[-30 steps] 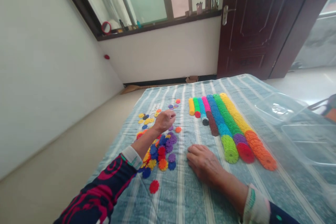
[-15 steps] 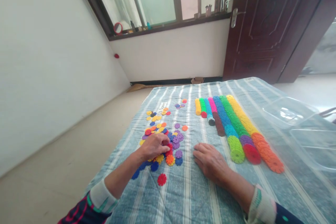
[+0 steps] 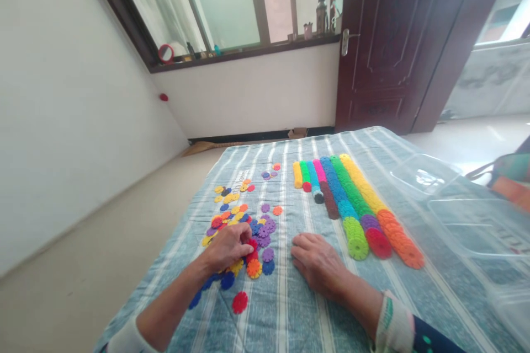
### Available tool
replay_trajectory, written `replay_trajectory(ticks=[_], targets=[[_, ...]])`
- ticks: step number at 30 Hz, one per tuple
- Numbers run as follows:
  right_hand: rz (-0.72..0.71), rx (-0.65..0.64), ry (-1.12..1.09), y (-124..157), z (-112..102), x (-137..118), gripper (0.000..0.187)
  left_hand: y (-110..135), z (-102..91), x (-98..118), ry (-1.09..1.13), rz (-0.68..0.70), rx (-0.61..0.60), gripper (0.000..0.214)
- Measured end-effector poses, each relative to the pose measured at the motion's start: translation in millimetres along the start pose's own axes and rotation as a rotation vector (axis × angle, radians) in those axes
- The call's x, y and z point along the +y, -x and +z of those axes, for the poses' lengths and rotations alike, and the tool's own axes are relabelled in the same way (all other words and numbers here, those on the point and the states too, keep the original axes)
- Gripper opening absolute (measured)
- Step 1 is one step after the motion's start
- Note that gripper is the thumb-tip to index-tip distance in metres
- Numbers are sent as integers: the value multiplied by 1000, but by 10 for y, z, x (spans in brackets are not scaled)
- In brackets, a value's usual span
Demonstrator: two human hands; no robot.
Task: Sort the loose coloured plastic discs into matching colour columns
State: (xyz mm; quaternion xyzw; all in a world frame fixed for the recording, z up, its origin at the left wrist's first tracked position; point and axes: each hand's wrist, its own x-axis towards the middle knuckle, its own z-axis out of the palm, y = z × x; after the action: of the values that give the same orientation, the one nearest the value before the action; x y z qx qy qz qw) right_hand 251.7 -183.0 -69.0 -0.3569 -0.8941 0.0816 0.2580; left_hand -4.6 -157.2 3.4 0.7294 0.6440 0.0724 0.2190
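Note:
Loose flower-shaped plastic discs [image 3: 252, 226] in many colours lie scattered on the striped blue cloth [image 3: 290, 309]. My left hand [image 3: 227, 247] rests on this pile with fingertips pinched on a red disc [image 3: 251, 245]. My right hand [image 3: 318, 263] lies flat on the cloth, fingers stretched out, holding nothing. To its right lie rows of stacked discs [image 3: 351, 201] sorted by colour: yellow, green, blue, pink, brown, purple, red and orange. A single red disc [image 3: 239, 302] lies near the front.
Clear plastic containers [image 3: 467, 215] sit on the right side of the cloth. A dark wooden door [image 3: 393, 38] and a window sill with bottles [image 3: 323, 8] stand behind. White wall runs along the left.
My left hand pulled back from the far discs to the near pile and closed its fingertips on a red disc. My right hand stayed flat.

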Motion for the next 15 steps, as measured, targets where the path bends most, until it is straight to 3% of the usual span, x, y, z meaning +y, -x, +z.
replay_trajectory(ticks=[7,10,15], targets=[[6,-16,13,-23,7,1,9,-145,-92,120,224,90,12,14],[0,6,17,-25,36,9,10,-412,-32,295,231,165,88,14],[-6,15,19,-32,57,14,11,-1072,251,633,210,295,206,11]])
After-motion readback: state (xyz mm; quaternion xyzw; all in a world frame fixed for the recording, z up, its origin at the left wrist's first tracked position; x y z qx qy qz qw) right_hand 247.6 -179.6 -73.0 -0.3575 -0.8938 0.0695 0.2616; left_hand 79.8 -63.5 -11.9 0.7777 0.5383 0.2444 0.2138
